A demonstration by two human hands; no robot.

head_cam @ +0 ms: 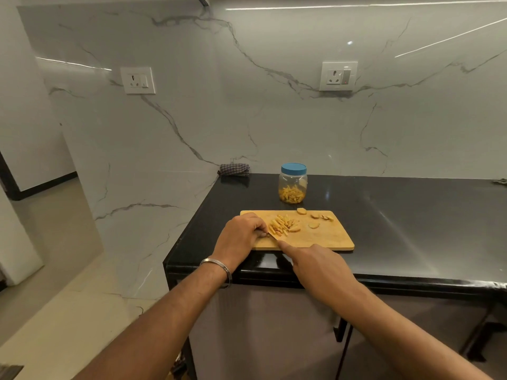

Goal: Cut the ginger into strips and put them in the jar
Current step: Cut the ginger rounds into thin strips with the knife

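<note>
1. My left hand (241,233) rests on the near left part of the cutting board (329,237), fingers curled down and bunched at the left edge of the pile of ginger strips (282,224). Whether those fingertips pinch a piece of ginger is hidden by my knuckles, so I cannot tell.
2. My right hand (318,266) lies over the near edge of the board with its index finger stretched straight along the back of a knife (273,236). The handle is hidden under my palm, the other fingers curled round it. Only a short bit of blade shows, angled toward the strips and right beside my left fingertips.
3. The cut strips lie in a loose heap on the left middle of the board, mostly pointing the same slanted way.
4. Several uncut round ginger slices (314,224) sit on the right and far side of the board, apart from the heap; one chunk (301,211) lies at the far edge.
5. The jar (292,187) stands upright on the black tabletop (411,215) just behind the board. Its blue lid (293,168) is on, and ginger strips fill the bottom part of it.
6. The board lies near the left front corner of the tabletop, its near edge close to the rim.
7. A folded checked cloth (234,169) lies at the back left corner against the marble wall.
8. I wear a metal bangle (219,267) on my left wrist.
9. Two sockets (137,80) are set in the wall.
</note>
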